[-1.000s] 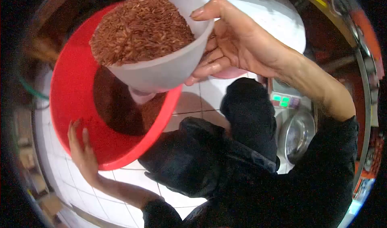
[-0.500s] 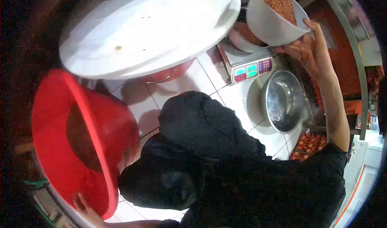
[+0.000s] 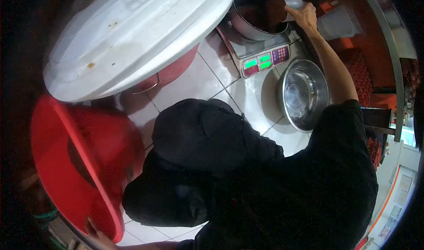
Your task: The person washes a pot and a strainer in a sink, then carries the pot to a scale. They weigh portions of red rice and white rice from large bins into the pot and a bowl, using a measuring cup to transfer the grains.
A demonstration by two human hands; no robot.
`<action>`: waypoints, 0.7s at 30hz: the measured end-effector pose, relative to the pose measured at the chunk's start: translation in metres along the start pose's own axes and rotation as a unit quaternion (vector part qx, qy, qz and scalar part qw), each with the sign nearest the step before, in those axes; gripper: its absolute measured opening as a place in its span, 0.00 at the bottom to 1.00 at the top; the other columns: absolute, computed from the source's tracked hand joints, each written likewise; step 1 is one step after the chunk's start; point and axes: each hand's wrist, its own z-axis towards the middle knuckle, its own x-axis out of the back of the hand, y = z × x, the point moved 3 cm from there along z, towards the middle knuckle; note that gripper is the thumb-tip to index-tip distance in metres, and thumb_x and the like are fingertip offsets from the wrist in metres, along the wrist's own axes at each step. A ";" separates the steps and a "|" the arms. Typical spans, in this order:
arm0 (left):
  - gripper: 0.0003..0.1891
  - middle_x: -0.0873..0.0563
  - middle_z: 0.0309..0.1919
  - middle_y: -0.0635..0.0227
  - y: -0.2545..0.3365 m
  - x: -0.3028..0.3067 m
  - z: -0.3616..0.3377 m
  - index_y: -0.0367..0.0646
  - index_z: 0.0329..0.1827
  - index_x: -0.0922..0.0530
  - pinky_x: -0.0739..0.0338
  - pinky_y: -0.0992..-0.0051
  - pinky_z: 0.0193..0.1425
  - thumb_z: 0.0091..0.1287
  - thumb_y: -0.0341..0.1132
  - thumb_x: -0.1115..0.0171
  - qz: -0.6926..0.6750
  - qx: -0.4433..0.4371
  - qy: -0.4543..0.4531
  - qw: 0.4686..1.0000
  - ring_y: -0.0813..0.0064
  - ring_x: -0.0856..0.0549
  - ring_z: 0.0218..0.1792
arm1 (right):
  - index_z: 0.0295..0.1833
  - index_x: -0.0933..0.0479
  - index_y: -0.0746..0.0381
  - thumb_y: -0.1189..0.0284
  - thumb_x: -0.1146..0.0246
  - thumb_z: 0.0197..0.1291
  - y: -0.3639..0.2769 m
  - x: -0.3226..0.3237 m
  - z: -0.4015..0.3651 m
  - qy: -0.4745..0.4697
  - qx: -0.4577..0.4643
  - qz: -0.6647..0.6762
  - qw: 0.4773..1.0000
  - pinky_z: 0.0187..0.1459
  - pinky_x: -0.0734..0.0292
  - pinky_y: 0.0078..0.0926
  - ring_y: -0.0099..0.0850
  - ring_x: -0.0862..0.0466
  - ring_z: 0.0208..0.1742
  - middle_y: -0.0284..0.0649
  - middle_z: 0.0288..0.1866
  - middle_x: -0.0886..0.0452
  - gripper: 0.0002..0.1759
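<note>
My right hand (image 3: 304,16) grips a white scoop bowl (image 3: 289,1) and tips it, so red-brown rice falls into the steel pan (image 3: 254,13) on the digital scale (image 3: 260,58). At the bottom left, my left hand (image 3: 96,236) holds the rim of a tilted red basin (image 3: 66,166) with red-brown rice inside. Only its fingertips show. My knees, in black cloth, fill the middle of the view.
A large white lid (image 3: 132,33) covers a red tub (image 3: 172,71) at the top left. An empty steel bowl (image 3: 304,95) stands on the white tiled floor (image 3: 198,82) right of the scale. Red crates (image 3: 364,64) sit at the far right.
My right hand has carried the full scoop from over the red basin across to the scale and tipped it into the steel pan. The red basin has dropped to the lower left.
</note>
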 end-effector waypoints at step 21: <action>0.30 0.25 0.62 0.51 0.009 0.007 -0.006 0.41 0.65 0.26 0.30 0.62 0.64 0.72 0.57 0.55 0.047 0.043 0.002 0.998 0.56 0.23 0.59 | 0.52 0.22 0.69 0.43 0.32 0.49 0.059 -0.001 0.002 -0.115 -0.262 0.322 0.903 0.36 0.20 0.23 0.31 0.15 0.34 0.47 0.39 0.17 0.39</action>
